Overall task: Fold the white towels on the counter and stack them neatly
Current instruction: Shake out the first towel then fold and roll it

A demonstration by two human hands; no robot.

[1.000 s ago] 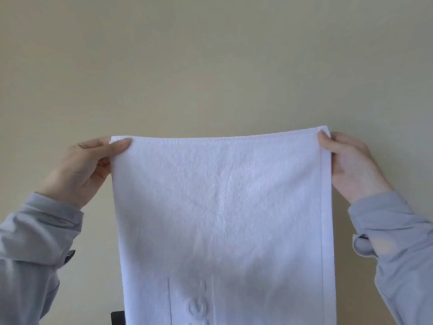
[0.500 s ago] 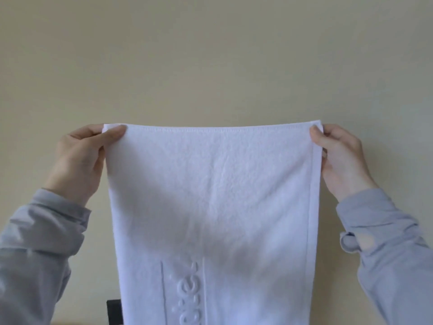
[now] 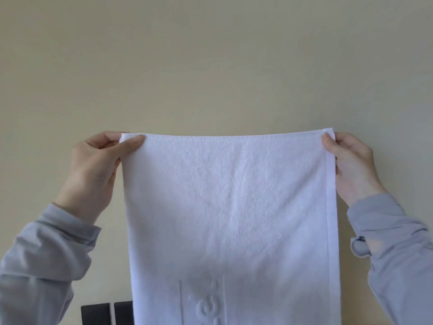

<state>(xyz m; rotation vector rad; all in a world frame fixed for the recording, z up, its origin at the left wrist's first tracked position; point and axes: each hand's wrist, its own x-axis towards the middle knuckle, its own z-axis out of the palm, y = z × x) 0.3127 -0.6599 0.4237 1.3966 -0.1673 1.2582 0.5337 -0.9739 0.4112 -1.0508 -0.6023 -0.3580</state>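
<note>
A white towel (image 3: 229,207) hangs flat in front of me, its top hem stretched level at mid-height. My left hand (image 3: 93,174) pinches the top left corner between thumb and fingers. My right hand (image 3: 349,165) pinches the top right corner the same way. Embossed lettering shows near the towel's lower edge, which runs out of the bottom of the view. The counter and any other towels are hidden.
A plain beige wall (image 3: 210,62) fills the background. Two dark wall plates (image 3: 105,314) sit at the bottom left, partly behind the towel. Grey sleeves cover both forearms.
The towel and both hands rose a little half a second ago and have now dropped slightly and spread wider. The grip on both corners is unchanged.
</note>
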